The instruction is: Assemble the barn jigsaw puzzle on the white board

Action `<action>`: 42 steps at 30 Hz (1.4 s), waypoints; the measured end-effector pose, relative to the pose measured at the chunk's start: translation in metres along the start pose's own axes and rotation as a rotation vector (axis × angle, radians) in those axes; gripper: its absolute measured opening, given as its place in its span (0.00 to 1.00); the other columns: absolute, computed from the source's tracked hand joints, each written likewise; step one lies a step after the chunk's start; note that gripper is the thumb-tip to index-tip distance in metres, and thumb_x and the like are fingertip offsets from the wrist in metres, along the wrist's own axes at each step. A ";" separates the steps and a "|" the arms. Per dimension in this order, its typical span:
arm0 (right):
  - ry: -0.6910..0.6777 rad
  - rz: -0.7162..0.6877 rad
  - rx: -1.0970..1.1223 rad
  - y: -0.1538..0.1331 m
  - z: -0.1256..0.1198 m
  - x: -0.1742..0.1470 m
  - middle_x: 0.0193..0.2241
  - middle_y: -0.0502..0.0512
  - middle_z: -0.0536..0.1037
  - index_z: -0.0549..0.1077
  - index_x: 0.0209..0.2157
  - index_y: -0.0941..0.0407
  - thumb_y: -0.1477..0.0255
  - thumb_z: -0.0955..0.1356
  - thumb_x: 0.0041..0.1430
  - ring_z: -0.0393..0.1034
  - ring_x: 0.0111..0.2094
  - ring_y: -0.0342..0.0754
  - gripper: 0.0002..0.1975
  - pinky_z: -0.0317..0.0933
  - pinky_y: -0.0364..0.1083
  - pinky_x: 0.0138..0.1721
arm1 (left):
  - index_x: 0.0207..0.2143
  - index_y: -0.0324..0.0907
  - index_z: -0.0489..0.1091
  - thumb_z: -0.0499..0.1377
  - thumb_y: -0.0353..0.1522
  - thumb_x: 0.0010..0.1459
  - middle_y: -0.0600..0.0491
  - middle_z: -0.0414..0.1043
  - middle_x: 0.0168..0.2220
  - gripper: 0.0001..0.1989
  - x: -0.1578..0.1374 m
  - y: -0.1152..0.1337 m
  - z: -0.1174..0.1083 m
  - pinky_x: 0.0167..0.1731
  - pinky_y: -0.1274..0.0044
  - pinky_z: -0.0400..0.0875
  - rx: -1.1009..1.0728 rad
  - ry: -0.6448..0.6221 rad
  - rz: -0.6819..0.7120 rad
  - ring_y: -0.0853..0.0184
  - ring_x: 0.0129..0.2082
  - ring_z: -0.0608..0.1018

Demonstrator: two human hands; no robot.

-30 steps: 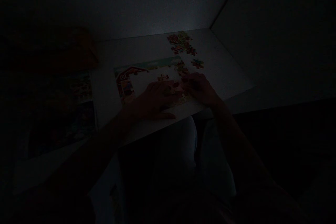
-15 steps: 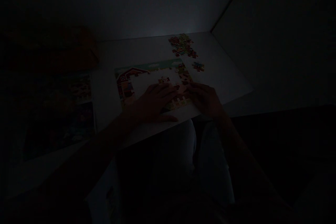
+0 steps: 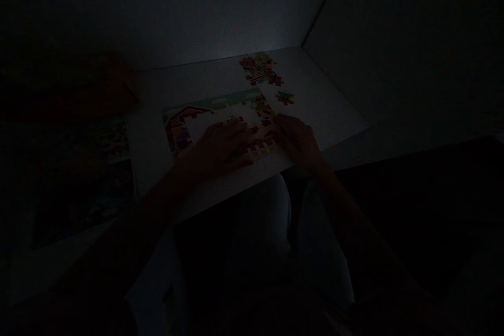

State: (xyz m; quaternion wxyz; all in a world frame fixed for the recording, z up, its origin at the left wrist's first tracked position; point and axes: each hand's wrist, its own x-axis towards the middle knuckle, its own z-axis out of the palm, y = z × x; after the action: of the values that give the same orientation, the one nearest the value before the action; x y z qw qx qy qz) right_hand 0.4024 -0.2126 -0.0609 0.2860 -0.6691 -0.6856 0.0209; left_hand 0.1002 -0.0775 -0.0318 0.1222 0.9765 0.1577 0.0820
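Observation:
The scene is very dark. A jigsaw puzzle (image 3: 228, 100) with a red barn, sky and white fence lies on the white table, its border joined around a pale middle. My left hand (image 3: 220, 144) rests flat across the puzzle's lower middle, fingers stretched to the right and partly covering a small piece group. At the puzzle's right edge, my right hand (image 3: 297, 139) lies with fingers extended onto the border; its fingertips are dim and I see nothing held. One loose puzzle piece (image 3: 284, 97) sits beyond the right hand, and a heap of pieces (image 3: 260, 68) lies behind it.
The white table (image 3: 323, 89) meets a wall at the back and right. To the left stand a dim orange-brown box (image 3: 118, 86) and dark printed picture sheets (image 3: 112, 189). My knees (image 3: 271, 205) are under the table's front edge.
The view has shifted, so the table and puzzle appear slightly farther left. My left hand's thumb has drawn in toward its fingers. My right hand remains at the puzzle's right edge.

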 end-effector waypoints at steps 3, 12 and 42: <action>0.026 0.038 -0.056 -0.006 -0.001 0.000 0.80 0.60 0.71 0.61 0.85 0.48 0.55 0.57 0.87 0.66 0.80 0.61 0.33 0.65 0.64 0.77 | 0.82 0.45 0.62 0.51 0.50 0.84 0.43 0.60 0.85 0.33 -0.001 -0.012 -0.006 0.84 0.52 0.46 0.021 0.097 -0.132 0.50 0.86 0.58; -0.228 -0.053 -0.191 -0.045 0.017 -0.004 0.87 0.58 0.54 0.44 0.89 0.43 0.48 0.57 0.87 0.47 0.87 0.62 0.40 0.41 0.74 0.85 | 0.78 0.44 0.69 0.54 0.47 0.83 0.39 0.67 0.80 0.30 -0.008 -0.059 -0.018 0.81 0.54 0.52 0.022 0.303 -0.496 0.47 0.84 0.63; -0.073 0.584 -0.047 0.120 0.017 0.201 0.48 0.66 0.89 0.84 0.46 0.54 0.54 0.84 0.56 0.85 0.51 0.66 0.24 0.76 0.63 0.57 | 0.40 0.47 0.77 0.59 0.46 0.74 0.46 0.82 0.41 0.15 -0.013 -0.099 -0.020 0.45 0.63 0.74 -0.318 0.601 -0.825 0.52 0.44 0.82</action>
State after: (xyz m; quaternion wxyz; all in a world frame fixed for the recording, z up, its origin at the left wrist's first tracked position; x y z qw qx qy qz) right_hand 0.5156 -0.0071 -0.0511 0.2275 -0.8433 -0.4743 0.1105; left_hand 0.0552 0.0132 -0.0401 0.2402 0.7363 0.5421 0.3261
